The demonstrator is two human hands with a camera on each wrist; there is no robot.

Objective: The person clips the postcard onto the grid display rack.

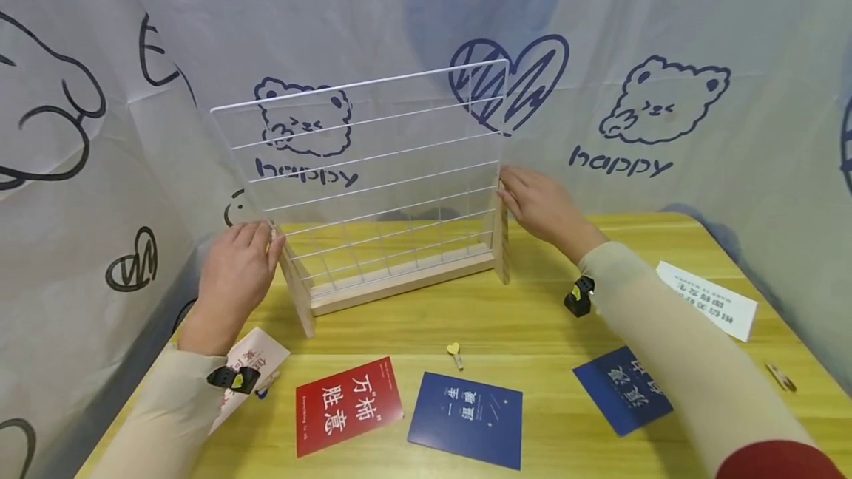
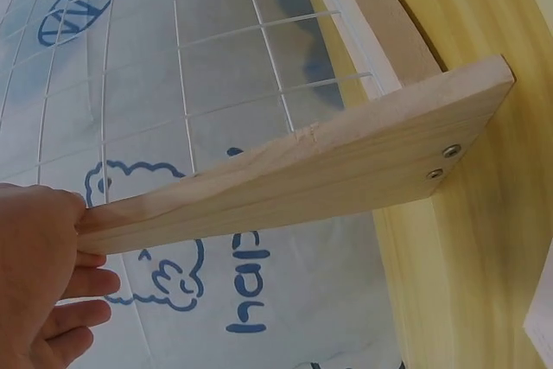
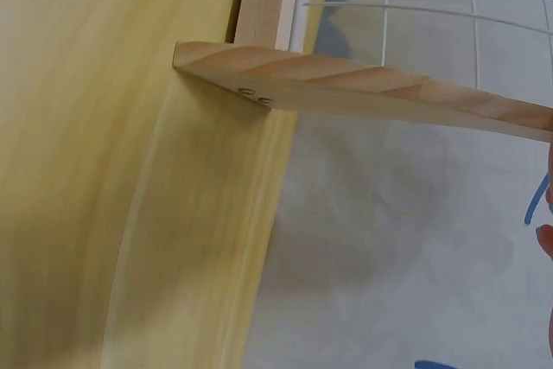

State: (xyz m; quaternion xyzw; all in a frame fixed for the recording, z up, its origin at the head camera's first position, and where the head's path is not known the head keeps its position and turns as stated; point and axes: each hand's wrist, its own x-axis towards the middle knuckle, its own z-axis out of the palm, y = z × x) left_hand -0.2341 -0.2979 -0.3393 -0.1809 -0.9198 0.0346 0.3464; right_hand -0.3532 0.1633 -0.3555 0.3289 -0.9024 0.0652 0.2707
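Note:
A white wire grid [image 1: 359, 83] stands upright in a wooden base bar [image 1: 399, 281] between two slanted wooden side pieces on the table. My left hand [image 1: 233, 268] pinches the upper end of the left side piece [image 2: 346, 162]; in the left wrist view, the other fingers hang below the wood. At the upper end of the right side piece [image 1: 501, 242], my right hand [image 1: 542, 209] grips the wood with bent fingers. The right wrist view catches only a sliver of that hand at its edge. Two screws [image 2: 451, 151] show low on the left side piece.
Before the rack lie a red card [image 1: 349, 409], a blue card [image 1: 466, 423] and a yellow heart clip [image 1: 455, 352]. Another blue card [image 1: 612, 390], a white card [image 1: 708, 301] and a small clip [image 1: 780, 377] lie rightward. A pale card [image 1: 269, 353] lies by the left wrist. Printed cloth hangs behind.

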